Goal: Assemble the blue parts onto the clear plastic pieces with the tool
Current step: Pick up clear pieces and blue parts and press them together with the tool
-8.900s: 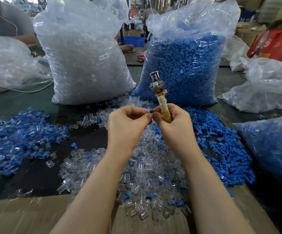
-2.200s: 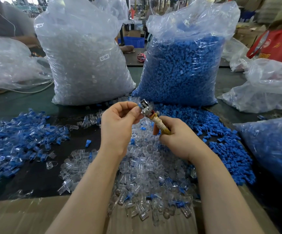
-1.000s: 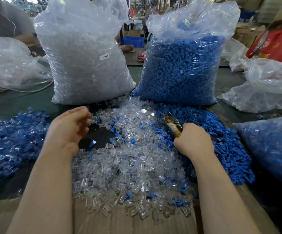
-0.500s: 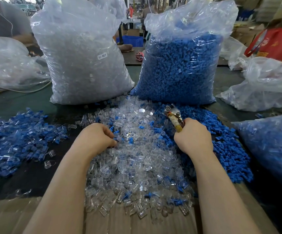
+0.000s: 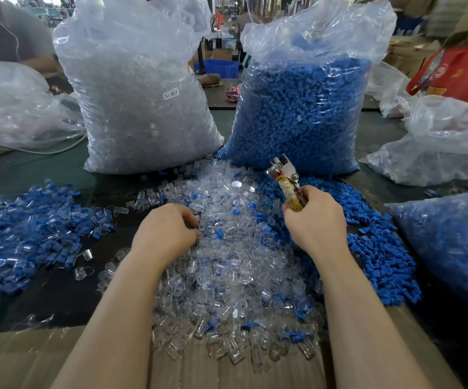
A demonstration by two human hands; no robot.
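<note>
Centre: the heap of clear plastic pieces [image 5: 227,276] lies on the bench [image 5: 31,169] straight before me.
Right of it: the loose blue parts [image 5: 378,248] touch the heap's edge.
Left: the assembled pieces [image 5: 31,228] lie apart from the heap.
Behind: two full sacks, clear pieces [image 5: 140,108] left, blue parts [image 5: 297,113] right, side by side.
My left hand [image 5: 168,231]: on the heap.
My right hand [image 5: 317,223]: over the heap's right edge, with the tool [image 5: 286,178] pointing toward the sacks.

Two hands: left hand [image 5: 168,231], right hand [image 5: 315,224]. One tool [image 5: 286,179], gripped in the right hand. Behind the tool, two tall standing bags: one clear-parts bag [image 5: 140,108], one blue-parts bag [image 5: 300,108]. Loose clear pieces [image 5: 227,276] and blue parts [image 5: 376,248] around the tool: too many to count.
</note>
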